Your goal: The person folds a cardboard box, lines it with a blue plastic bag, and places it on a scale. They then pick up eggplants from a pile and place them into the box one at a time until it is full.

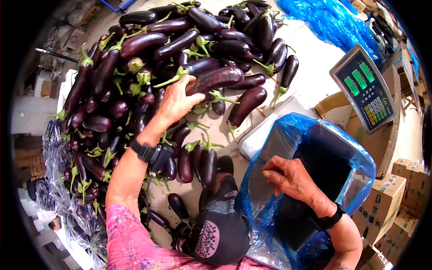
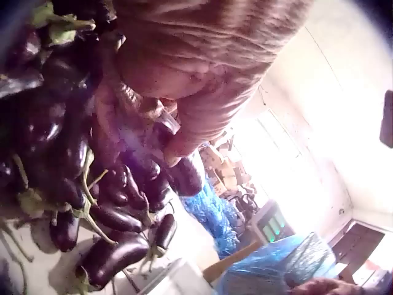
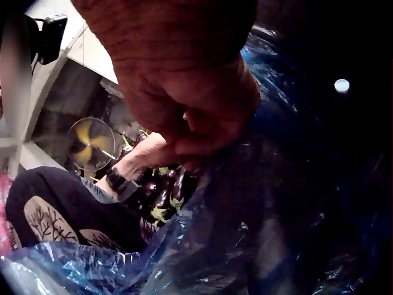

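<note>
In the head view my left hand [image 1: 177, 100] grips the stem end of a large dark purple eggplant [image 1: 220, 77], its thumb on the near side. The eggplant points to the right over the front of a big heap of eggplants [image 1: 146, 45]. In the left wrist view, the left hand [image 2: 202, 67] hides much of it. My right hand [image 1: 292, 177] hangs above a bin lined with a blue plastic bag [image 1: 265, 198]. Its fingers are loosely curled, with nothing seen in them. The right wrist view shows this hand [image 3: 190, 110] in shadow beside the blue plastic.
A scale display [image 1: 364, 87] with green digits stands at the right, beyond the bag. More blue plastic [image 1: 319, 22] lies at the back. Cardboard boxes [image 1: 382, 198] are stacked at the right edge. Clear plastic bags [image 1: 67, 180] lie left of the heap. A fan [image 3: 91, 144] appears in the right wrist view.
</note>
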A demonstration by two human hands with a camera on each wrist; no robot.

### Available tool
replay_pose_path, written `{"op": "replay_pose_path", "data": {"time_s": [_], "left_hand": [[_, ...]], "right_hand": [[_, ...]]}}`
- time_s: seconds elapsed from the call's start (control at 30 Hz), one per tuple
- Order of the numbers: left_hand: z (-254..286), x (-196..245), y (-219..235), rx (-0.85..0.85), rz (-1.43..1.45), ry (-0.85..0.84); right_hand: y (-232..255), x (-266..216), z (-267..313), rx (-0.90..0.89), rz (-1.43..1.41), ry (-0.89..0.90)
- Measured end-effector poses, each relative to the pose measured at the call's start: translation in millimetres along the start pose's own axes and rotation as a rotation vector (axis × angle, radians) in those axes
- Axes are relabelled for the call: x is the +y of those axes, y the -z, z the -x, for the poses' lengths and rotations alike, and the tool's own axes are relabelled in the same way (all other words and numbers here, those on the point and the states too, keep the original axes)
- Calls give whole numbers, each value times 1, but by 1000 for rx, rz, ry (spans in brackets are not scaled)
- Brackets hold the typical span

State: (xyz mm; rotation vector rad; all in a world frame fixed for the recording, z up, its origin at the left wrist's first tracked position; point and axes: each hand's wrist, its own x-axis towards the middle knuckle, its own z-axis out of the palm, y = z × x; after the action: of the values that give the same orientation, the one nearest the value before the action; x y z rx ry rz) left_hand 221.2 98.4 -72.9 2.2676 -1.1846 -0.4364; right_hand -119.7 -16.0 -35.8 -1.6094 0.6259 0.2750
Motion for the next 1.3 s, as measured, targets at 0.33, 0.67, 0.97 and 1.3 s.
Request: {"op": "replay_pose_path", "data": {"time_s": [0.33,0.67,0.97,1.3], "left_hand": [[100,43,38,75,43,-101],[136,55,36,23,546,-7],[153,22,0,-83,861,173],[186,-49,-111,-110,1299,470]], "right_hand": [[-6,-7,5,34,73,-34],[-9,-8,9,62,105,-71],[-13,-6,8,94,133,-41],[-16,-10,9,110,179,-8]]}}
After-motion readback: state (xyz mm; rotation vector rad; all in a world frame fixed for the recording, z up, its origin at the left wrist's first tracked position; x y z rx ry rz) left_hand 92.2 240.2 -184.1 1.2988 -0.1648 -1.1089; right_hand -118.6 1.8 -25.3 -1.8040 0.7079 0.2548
